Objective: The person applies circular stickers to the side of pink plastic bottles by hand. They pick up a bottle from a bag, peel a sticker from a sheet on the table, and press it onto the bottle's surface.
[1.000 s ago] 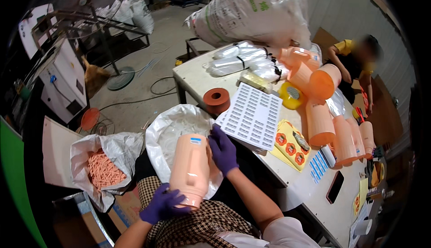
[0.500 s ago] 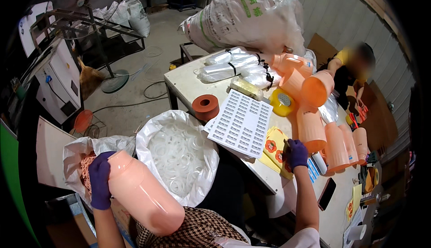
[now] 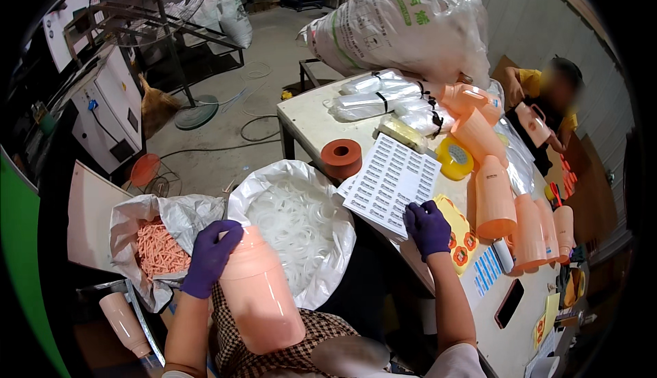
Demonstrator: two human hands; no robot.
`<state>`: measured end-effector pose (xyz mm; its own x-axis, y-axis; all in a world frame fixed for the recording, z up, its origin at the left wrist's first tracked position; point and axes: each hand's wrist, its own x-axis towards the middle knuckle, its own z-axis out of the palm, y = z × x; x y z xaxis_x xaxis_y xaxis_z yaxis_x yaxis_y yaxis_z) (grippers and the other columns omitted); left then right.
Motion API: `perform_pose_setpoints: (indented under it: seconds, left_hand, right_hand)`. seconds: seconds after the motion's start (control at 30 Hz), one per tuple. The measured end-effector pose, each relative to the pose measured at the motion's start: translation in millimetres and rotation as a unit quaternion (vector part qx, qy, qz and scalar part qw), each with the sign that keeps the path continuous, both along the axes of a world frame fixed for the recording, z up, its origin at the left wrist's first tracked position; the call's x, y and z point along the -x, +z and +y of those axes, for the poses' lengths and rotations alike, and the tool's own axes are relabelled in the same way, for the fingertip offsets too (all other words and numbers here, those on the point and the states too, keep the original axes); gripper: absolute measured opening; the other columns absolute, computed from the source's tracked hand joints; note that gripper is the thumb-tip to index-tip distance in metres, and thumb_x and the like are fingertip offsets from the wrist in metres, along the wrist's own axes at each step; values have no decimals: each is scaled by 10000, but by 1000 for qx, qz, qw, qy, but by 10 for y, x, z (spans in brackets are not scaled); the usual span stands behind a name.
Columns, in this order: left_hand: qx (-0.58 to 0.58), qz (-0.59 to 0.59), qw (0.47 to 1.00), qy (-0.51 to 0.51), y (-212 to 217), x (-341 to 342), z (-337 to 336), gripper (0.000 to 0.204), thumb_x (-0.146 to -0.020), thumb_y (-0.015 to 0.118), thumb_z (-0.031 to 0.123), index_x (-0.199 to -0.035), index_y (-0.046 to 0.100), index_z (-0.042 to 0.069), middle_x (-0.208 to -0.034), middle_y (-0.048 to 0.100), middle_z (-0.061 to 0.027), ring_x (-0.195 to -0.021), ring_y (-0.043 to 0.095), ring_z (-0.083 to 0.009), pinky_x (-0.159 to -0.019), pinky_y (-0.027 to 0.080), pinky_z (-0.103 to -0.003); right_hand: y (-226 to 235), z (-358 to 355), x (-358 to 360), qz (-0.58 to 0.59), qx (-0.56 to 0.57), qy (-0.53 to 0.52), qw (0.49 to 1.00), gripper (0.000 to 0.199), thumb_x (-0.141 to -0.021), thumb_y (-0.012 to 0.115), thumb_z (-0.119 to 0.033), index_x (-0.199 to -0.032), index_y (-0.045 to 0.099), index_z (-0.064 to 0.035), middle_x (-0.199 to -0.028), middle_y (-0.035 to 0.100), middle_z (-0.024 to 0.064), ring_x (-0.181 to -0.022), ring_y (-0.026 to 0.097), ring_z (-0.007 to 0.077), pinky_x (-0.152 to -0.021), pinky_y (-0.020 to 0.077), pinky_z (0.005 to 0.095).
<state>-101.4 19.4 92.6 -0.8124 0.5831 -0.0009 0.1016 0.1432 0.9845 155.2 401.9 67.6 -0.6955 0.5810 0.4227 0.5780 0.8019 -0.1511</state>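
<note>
our gloved left hand (image 3: 211,258) grips the peach plastic jug (image 3: 259,296) at its shoulder over our lap, a light, stiff, smooth shell we judge best held there, while our right hand (image 3: 428,226) presses flat on the label sheet (image 3: 392,183) at the bench (image 3: 308,121) edge.

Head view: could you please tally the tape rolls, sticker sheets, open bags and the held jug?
Tape rolls: 2, orange roll, yellow roll
Sticker sheets: 3, white sheet, yellow sheet, blue sheet
Open bags: 2, orange-pieces bag, clear-rings bag
Held jug: 1, peach jug
Total: 8
</note>
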Motion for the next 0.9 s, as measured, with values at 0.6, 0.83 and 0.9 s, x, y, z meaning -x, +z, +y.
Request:
perform_pose_setpoints:
  seconds: [0.6, 0.83, 0.9]
  left_hand:
    - [1, 195, 977, -88, -292, -5, -55, 350, -994, 563, 142, -1326, 548, 31, -1259, 586, -121, -1185, 548, -225, -1025, 427, -336]
    - [-11, 89, 993, -82, -501, 53, -66, 429, -1024, 498, 269, -1364, 507, 8, -1328, 532, -128, -1277, 471, -233, -1109, 339, -358]
    - [-30, 96, 989, -107, -512, 49, -91, 490, -1001, 534, 315, -1385, 489, 14, -1348, 516, -130, -1300, 451, -242, -1129, 318, -373]
  right_hand:
    - [432, -1484, 386, 164, -61, 296, 939, 376, -711, 730, -25, -1078, 751, -100, -943, 627, 129, -783, 615, 296, -685, 509, 360]
    - [56, -2140, 753, 104, -31, 424, 899, 523, -756, 764, -162, -1259, 683, -279, -907, 507, 22, -654, 526, 187, -532, 437, 328]
    - [35, -2185, 784, 104, -29, 426, 898, 516, -760, 771, -166, -1254, 684, -285, -912, 506, 21, -651, 523, 186, -529, 435, 327]
